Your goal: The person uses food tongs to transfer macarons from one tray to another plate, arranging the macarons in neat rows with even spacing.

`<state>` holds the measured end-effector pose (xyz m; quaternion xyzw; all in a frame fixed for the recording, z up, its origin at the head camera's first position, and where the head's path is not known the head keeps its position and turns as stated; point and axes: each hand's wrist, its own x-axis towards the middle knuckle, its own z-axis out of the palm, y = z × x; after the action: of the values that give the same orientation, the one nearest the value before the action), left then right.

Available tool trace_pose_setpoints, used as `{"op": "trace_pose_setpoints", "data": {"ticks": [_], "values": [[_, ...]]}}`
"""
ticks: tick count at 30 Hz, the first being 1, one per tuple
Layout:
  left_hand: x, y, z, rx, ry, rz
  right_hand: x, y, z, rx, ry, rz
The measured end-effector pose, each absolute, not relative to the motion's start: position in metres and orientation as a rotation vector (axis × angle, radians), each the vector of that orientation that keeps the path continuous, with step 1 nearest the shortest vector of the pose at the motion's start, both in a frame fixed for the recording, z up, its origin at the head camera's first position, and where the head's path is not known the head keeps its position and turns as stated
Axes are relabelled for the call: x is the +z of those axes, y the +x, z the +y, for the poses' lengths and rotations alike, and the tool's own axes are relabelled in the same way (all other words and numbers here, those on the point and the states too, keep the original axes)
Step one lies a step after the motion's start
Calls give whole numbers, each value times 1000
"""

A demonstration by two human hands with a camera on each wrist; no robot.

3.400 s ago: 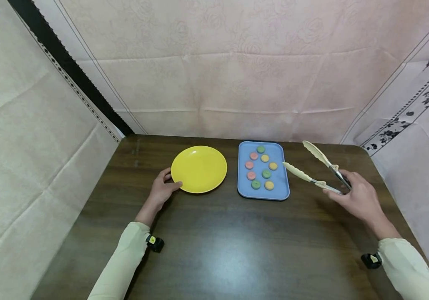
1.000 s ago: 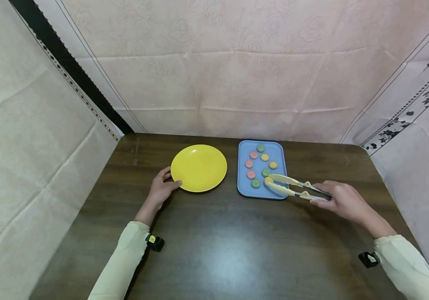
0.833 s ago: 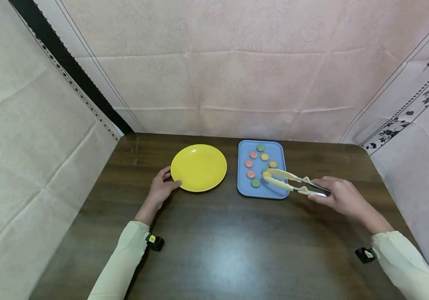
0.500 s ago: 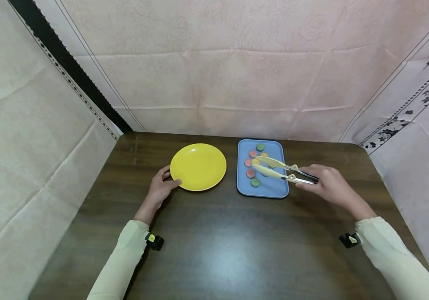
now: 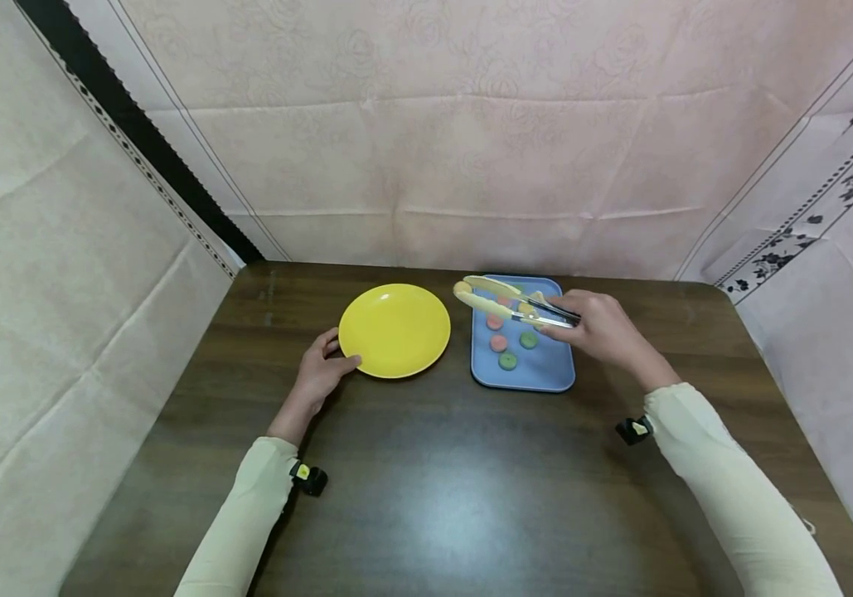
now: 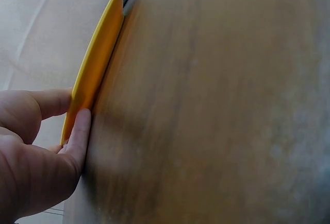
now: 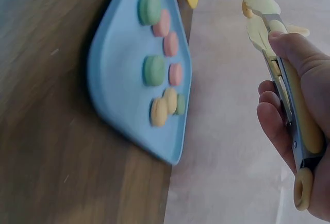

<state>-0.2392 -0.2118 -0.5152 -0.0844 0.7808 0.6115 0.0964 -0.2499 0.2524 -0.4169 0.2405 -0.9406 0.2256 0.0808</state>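
Observation:
My left hand (image 5: 317, 373) holds the near left rim of a yellow plate (image 5: 394, 332), pinching it between thumb and fingers; the left wrist view shows the plate (image 6: 95, 59) edge-on. Metal tongs with cream tips (image 5: 486, 304) are gripped in my right hand (image 5: 605, 327), raised over the far part of a blue tray (image 5: 534, 379). Between the tong tips sits a yellow macaron (image 5: 463, 287), mostly covered by them. Several green macarons (image 7: 154, 70), pink macarons (image 7: 170, 44) and yellow macarons (image 7: 159, 112) lie on the tray. The tongs partly hide some in the head view.
Plate and tray stand side by side near the back of a dark wooden table (image 5: 411, 464), with a narrow gap between them. Pale patterned cloth (image 5: 471, 166) hangs behind the table and along both sides. A small black camera sits on each wrist.
My right hand has brought the tongs from the tray's right onto a yellow macaron at its near right, closed them on it, and carried it up and left. My left hand stays on the plate.

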Motion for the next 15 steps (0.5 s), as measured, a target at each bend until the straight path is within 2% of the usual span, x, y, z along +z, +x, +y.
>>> {"op": "trace_pose_setpoints", "data": {"ticks": [15], "values": [[-517,-239,-212,1828,-234,2313,-416,-290,177,620,961,-2759]]}}
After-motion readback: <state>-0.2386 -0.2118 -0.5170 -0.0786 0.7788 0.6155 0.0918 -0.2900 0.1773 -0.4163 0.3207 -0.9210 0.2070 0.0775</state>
